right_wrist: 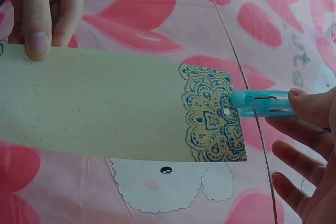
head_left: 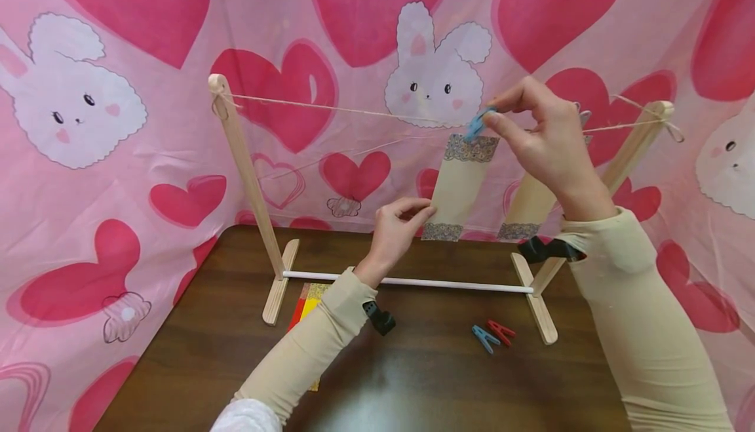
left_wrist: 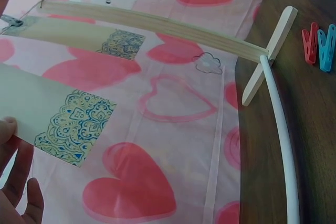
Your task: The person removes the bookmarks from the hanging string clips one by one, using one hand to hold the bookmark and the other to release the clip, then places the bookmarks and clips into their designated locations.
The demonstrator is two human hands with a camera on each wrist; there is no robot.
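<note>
A cream paper card (head_left: 461,186) with patterned bands at both ends hangs tilted just below the twine (head_left: 330,109). My left hand (head_left: 398,232) pinches its left edge low down, thumb on the near face in the right wrist view. Between thumb and forefinger, my right hand (head_left: 551,147) pinches a light blue clothespin (right_wrist: 262,103). The clothespin's tip sits over the card's upper patterned band, and the twine crosses at its middle. Beside it, partly behind the right hand, a second cream card (head_left: 529,204) hangs; its clip (left_wrist: 11,21) shows in the left wrist view.
The twine runs between two wooden posts (head_left: 244,170), whose feet are joined by a white rod (head_left: 448,284). On the brown table (head_left: 413,366) lie a blue clothespin (head_left: 485,339) and a red clothespin (head_left: 501,332). Red and yellow cards (head_left: 309,304) lie partly under the left forearm.
</note>
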